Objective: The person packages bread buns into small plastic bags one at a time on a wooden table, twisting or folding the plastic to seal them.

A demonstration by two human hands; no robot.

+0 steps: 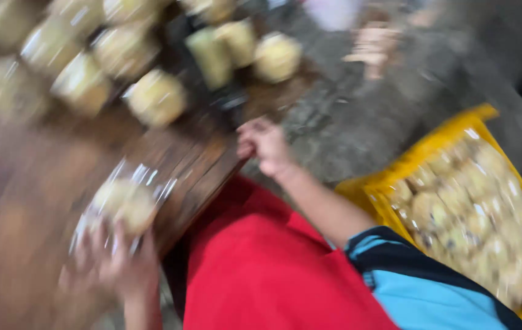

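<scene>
The whole view is blurred by motion. My left hand (117,266) is at the lower left, gripping a clear plastic packet of pale yellow food (123,205) that rests on the brown wooden table (22,201). My right hand (266,145) reaches from a blue sleeve to the table's near edge. Its fingers are curled, and I see nothing in them. Several more packed yellow portions (154,96) lie across the far part of the table.
A yellow crate (441,137) full of similar packets stands on the grey floor at the right. Red cloth (261,263) covers my lap below the table edge. Another person's hand (374,46) shows at the top, beyond the table.
</scene>
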